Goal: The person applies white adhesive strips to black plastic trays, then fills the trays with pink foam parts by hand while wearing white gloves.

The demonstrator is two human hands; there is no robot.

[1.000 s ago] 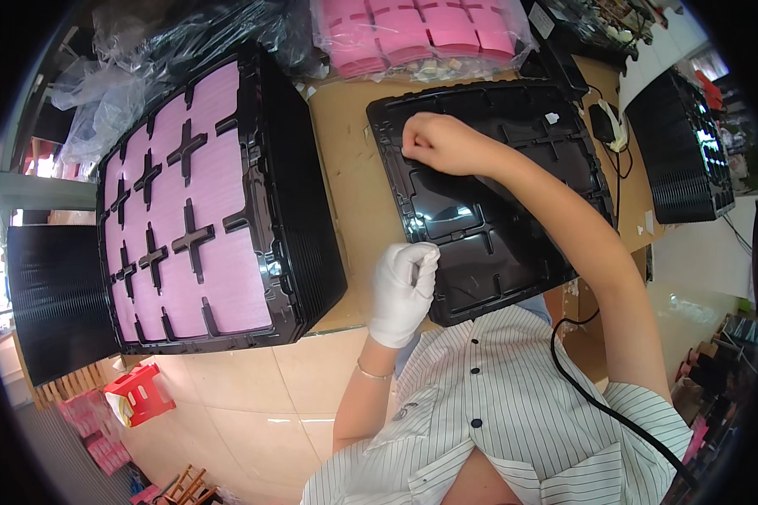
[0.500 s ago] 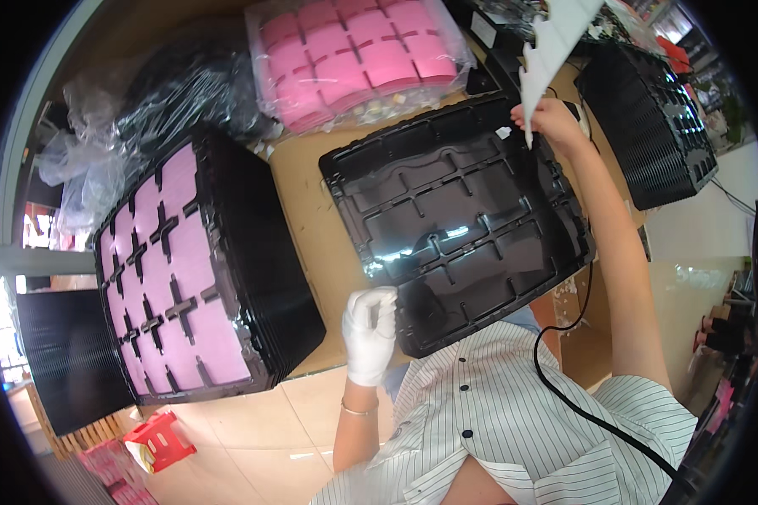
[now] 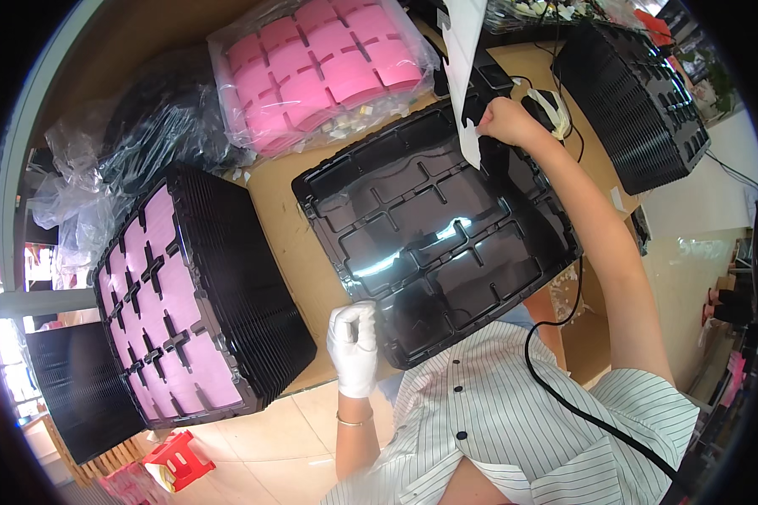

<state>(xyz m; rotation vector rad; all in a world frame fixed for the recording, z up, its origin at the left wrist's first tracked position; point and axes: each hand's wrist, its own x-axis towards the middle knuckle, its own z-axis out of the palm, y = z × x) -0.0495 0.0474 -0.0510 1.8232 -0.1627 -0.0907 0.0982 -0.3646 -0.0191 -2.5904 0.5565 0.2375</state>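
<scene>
A black plastic tray with raised cross-shaped ridges lies tilted in front of me, its surface shiny. My right hand, bare, is over the tray's far right part. Its fingers pinch a white strip with a jagged edge. The strip's narrow lower end hangs over the tray, and its top runs out of view. My left hand, in a white glove, has its fingers curled beside the tray's near left corner. Whether they grip the tray's rim or something small is hidden.
At left stands a tall stack of black trays topped with a pink sheet. Pink die-cut sheets in clear plastic lie at the back. Another black tray stack stands at far right. A black cable crosses my front.
My right hand has moved left over the tray with the white strip, and the strip's lower end hangs farther in. The whole view has shifted slightly. My left hand stays curled by the tray's corner.
</scene>
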